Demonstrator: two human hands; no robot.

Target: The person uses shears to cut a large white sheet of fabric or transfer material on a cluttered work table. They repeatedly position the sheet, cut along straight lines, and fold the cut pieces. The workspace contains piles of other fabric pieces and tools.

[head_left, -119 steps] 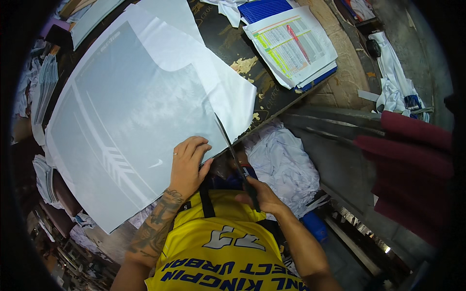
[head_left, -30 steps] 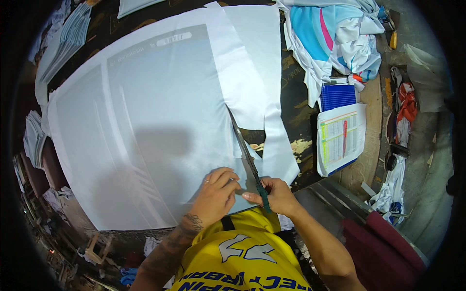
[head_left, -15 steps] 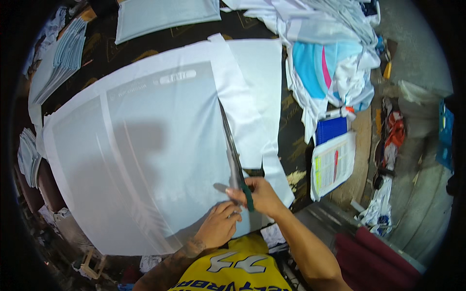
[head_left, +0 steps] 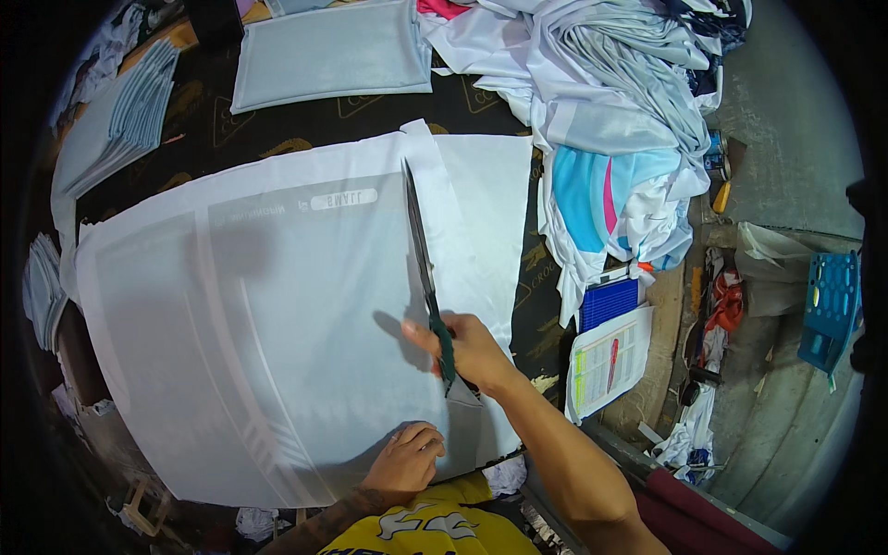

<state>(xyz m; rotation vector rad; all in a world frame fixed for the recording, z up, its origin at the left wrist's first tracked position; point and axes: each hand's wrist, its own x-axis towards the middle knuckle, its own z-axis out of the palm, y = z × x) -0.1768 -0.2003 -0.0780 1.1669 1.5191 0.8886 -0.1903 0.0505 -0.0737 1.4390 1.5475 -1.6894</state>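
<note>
A large pale grey printed fabric piece point(head_left: 305, 324) with a white border lies spread on the table. My right hand point(head_left: 472, 350) is closed round the dark green handles of long scissors point(head_left: 424, 254). Their blades point away from me along the right edge of the grey print, the tips close to the far white border. To the right of the blades lies a loose white fabric strip point(head_left: 442, 199). My left hand point(head_left: 407, 455) rests on the near part of the fabric, its fingers slightly bent and holding nothing.
Folded grey panels point(head_left: 333, 51) lie at the far side, and a fanned stack point(head_left: 139, 102) at far left. A heap of white and blue fabric point(head_left: 601, 111) is at far right. Below it are a marked sheet point(head_left: 609, 361) and a blue pad point(head_left: 608, 303).
My right hand has moved the scissors farther along the edge of the print, toward the far border. The left hand stays on the near fabric, and the whole view has shifted.
</note>
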